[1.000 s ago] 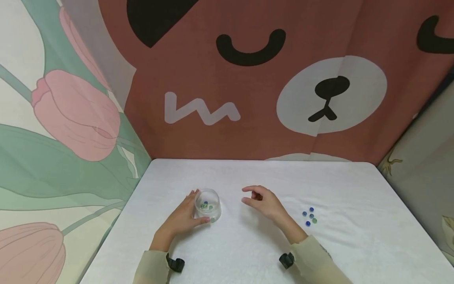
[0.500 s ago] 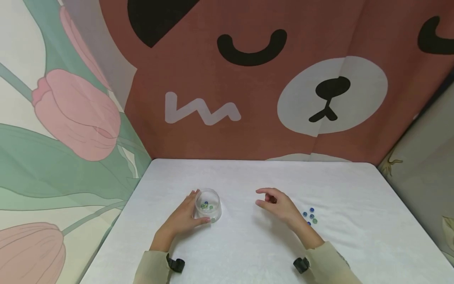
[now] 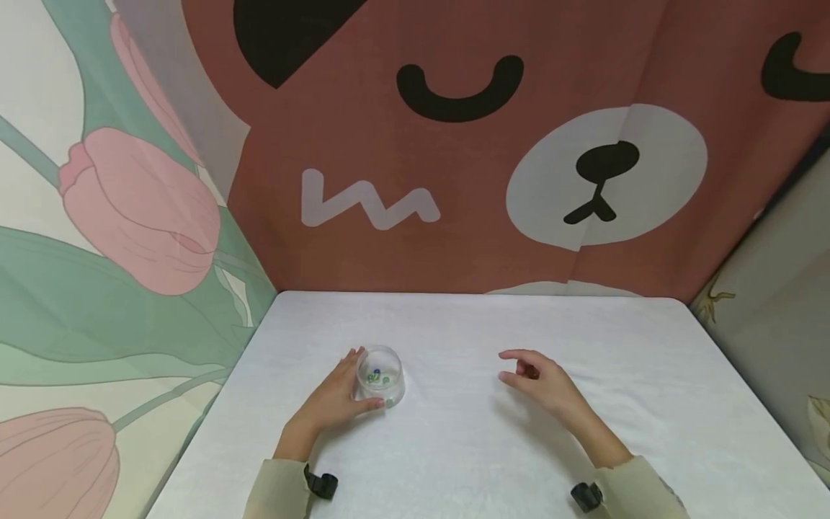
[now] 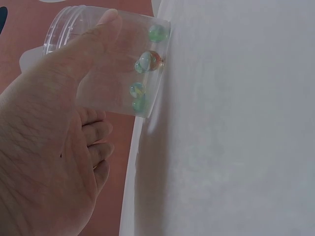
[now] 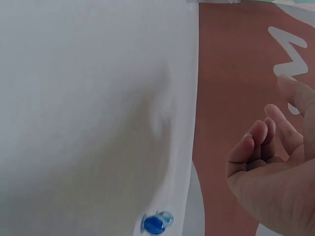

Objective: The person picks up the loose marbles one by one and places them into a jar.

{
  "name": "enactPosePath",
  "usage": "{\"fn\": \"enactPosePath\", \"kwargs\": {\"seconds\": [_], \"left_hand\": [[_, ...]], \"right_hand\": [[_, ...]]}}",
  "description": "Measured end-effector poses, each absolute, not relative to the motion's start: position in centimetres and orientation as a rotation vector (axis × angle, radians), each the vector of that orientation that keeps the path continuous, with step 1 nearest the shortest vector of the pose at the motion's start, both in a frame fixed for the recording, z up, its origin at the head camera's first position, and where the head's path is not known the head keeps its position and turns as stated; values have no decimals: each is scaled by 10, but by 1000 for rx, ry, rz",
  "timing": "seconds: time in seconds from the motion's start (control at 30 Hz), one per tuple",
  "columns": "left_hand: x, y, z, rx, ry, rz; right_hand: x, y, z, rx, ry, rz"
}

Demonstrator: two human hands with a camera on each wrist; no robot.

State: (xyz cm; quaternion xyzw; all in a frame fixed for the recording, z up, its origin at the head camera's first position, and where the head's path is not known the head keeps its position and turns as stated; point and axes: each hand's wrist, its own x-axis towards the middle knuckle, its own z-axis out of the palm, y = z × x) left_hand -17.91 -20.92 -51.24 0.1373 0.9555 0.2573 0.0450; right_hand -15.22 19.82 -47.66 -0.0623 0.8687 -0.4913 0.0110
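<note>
A clear plastic jar [image 3: 390,393] with a threaded rim stands upright on the white tablecloth. Several glass marbles [image 4: 157,33], mostly green, lie at its bottom. My left hand [image 3: 332,400] grips the jar from the left, its thumb along the near side and its fingers round the far side. Well to the right, my right hand [image 3: 547,380] hovers over the cloth with thumb and index finger apart and the other fingers curled in, holding nothing. Blue marbles [image 5: 154,225] lie on the cloth near it in the right wrist view; in the head view the right hand and forearm hide them.
The white-covered table [image 3: 441,461] spreads beneath both hands. A brown bear-print curtain [image 3: 467,252] hangs along its far edge, and a tulip-print curtain [image 3: 143,209] borders the left side.
My right hand has moved right and slightly nearer, away from the jar and over the loose marbles, now hidden in the head view. The left hand and jar have stayed in place.
</note>
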Motion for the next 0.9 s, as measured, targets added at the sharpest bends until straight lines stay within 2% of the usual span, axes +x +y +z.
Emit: {"fn": "enactPosePath", "kwargs": {"seconds": [0.9], "left_hand": [[-179,-210,-514,425,2923,808]], "right_hand": [[-120,274,-487,-48,2728,-1355]]}}
